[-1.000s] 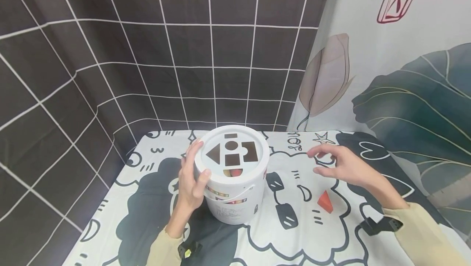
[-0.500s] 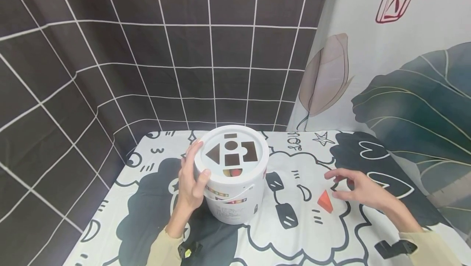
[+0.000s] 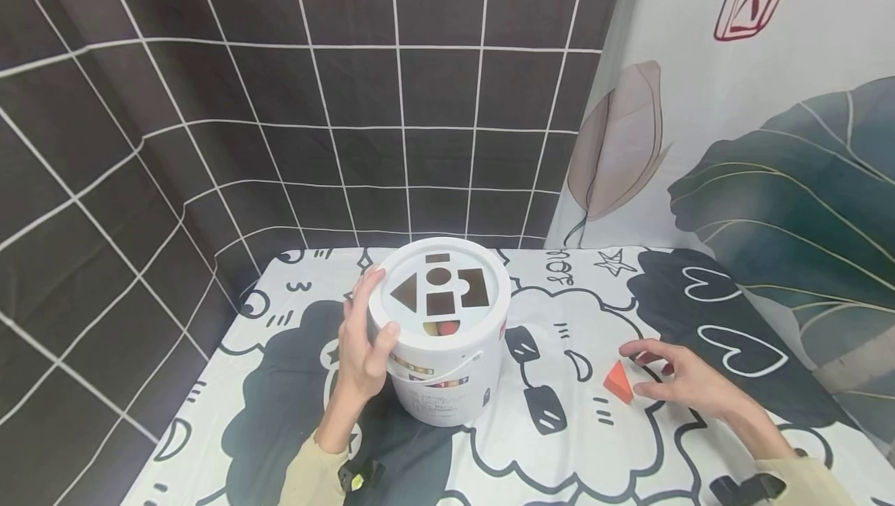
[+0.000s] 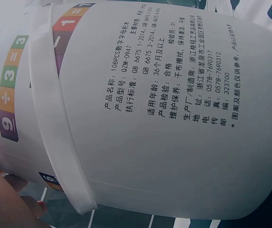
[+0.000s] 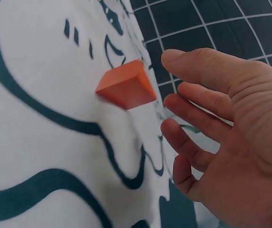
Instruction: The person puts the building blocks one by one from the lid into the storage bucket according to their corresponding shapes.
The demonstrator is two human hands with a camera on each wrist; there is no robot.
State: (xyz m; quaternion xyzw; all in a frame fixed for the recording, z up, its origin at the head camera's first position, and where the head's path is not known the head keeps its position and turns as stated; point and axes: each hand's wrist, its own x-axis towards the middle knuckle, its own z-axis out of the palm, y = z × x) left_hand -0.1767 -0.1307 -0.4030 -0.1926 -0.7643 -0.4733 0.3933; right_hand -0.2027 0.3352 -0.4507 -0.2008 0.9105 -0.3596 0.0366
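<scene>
A white lidded bucket (image 3: 447, 405) with a thin handle stands upright on the patterned cloth. Its lid (image 3: 402, 265) has several cut-out shapes, among them a triangle, a circle and rectangles; yellow and red pieces show through the front slot. My left hand (image 3: 363, 358) grips the bucket's left side, thumb and fingers spread round the rim. In the left wrist view, printed text covers the bucket's wall (image 4: 174, 156). My right hand (image 3: 688, 378) hovers just right of an orange-red triangular block (image 3: 618, 383), thumb and fingers apart. The right wrist view shows a gap between the fingertips and the block (image 5: 129, 88).
The black-and-white cartoon cloth (image 3: 559, 459) covers the table. Behind it hangs a dark curtain with a white grid (image 3: 349, 156); a pale leaf-print curtain (image 3: 699, 125) hangs at the right. Each wrist wears a dark camera strap.
My right hand has come down and toward me, from above the cloth to beside the triangular block. My left hand, the bucket and the block stay put.
</scene>
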